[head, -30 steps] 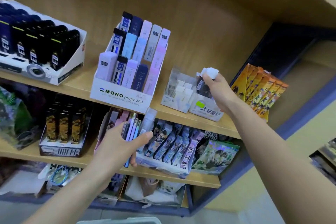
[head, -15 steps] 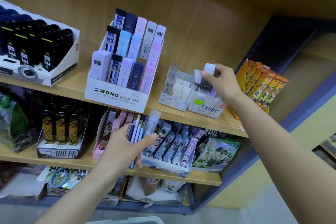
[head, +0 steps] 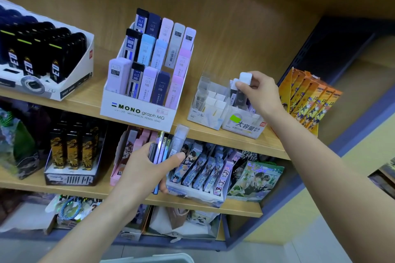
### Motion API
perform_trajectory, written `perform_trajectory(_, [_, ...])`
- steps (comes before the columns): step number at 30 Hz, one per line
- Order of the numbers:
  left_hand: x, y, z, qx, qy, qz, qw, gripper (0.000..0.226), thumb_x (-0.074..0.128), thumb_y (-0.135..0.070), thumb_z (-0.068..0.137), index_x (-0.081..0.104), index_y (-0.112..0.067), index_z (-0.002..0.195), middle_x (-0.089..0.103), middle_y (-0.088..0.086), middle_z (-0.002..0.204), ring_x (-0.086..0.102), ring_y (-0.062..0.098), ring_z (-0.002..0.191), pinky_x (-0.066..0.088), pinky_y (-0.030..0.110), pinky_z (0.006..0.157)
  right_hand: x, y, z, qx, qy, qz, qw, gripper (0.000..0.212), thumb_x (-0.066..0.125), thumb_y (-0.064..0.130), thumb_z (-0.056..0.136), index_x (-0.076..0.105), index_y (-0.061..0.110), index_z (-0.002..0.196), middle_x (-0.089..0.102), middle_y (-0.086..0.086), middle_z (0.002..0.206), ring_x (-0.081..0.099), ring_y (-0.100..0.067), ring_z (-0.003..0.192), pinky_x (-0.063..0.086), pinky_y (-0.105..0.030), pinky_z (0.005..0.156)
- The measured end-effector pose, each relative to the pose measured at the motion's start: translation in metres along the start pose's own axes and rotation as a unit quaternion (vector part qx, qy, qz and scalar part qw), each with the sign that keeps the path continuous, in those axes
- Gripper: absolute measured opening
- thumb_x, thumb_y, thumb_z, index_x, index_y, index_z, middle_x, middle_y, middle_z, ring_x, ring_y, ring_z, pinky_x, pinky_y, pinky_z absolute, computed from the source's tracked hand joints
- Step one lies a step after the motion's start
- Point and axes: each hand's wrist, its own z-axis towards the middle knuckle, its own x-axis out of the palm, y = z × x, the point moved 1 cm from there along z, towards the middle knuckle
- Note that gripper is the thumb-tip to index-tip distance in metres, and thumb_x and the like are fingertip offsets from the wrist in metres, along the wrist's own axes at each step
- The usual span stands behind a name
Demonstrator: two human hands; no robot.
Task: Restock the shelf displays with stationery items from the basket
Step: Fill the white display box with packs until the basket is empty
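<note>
where wooden shelves (head: 85, 97) meet a blue frame (head: 363, 129), right hand (head: 259, 94) pinching a lead case (head: 239, 95), left hand (head: 145, 168) gripping pens (head: 159, 147)

Right hand (head: 263, 94) shifted grip toward lead case (head: 239, 97) cap.

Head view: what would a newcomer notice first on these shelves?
The white MONO graph MG display of pastel lead cases stands on the upper shelf. Right of it, the right grip pinches a white-capped case at a small box. Lower down, the left grip holds a bundle of pens.
</note>
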Motion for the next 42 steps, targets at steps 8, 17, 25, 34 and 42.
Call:
perform_trajectory(8, [0.0,-0.003,-0.001,0.013,-0.008,-0.014,1.0,0.042,0.071,-0.036,0.08,0.057,-0.012,0.11,0.053,0.016,0.049,0.047,0.015,0.037,0.05,0.04,0.074,-0.007,0.005,0.005,0.005,-0.016,0.009,1.0,0.015,0.06,0.021,0.091,0.061,0.012,0.103,0.06,0.002,0.085,0.059,-0.019,0.081,0.052,-0.037,0.082])
perform_trajectory(17, [-0.003,-0.007,-0.004,0.032,-0.008,-0.015,0.999,0.031,0.072,-0.031,0.08,0.059,-0.006,0.094,0.046,0.008,0.041,0.045,0.016,0.037,0.047,0.033,0.067,-0.006,0.003,-0.003,-0.021,-0.048,0.019,0.998,0.017,0.073,0.017,0.082,0.058,0.019,0.09,0.061,0.007,0.084,0.064,-0.018,0.072,0.057,-0.038,0.071])
perform_trajectory(25, [-0.005,-0.008,-0.004,0.042,0.0,-0.009,0.999,0.032,0.071,-0.031,0.081,0.059,-0.006,0.097,0.047,0.003,0.04,0.044,0.016,0.038,0.049,0.03,0.064,0.002,-0.015,-0.013,-0.058,-0.023,-0.097,0.993,0.015,0.069,0.026,0.085,0.073,0.018,0.097,0.057,0.004,0.093,0.049,-0.002,0.072,0.044,-0.026,0.072])
perform_trajectory(34, [-0.005,-0.006,-0.002,0.062,0.013,-0.002,0.998,0.037,0.072,-0.029,0.081,0.057,-0.001,0.099,0.045,0.005,0.044,0.042,0.016,0.037,0.045,0.022,0.046,0.009,0.043,-0.076,-0.074,0.032,-0.022,0.997,0.018,0.049,0.027,0.097,0.063,0.017,0.102,0.059,0.006,0.085,0.056,-0.004,0.068,0.049,-0.022,0.068])
perform_trajectory(42, [-0.002,-0.007,-0.007,0.112,0.052,0.045,0.991,0.017,0.073,-0.025,0.081,0.061,-0.014,0.087,0.046,-0.001,0.038,0.04,0.016,0.035,0.04,0.021,0.043,0.033,0.065,-0.139,0.065,0.254,0.164,0.951,0.009,0.065,0.014,0.089,0.058,0.018,0.093,0.062,-0.008,0.083,0.067,-0.015,0.069,0.058,-0.026,0.067])
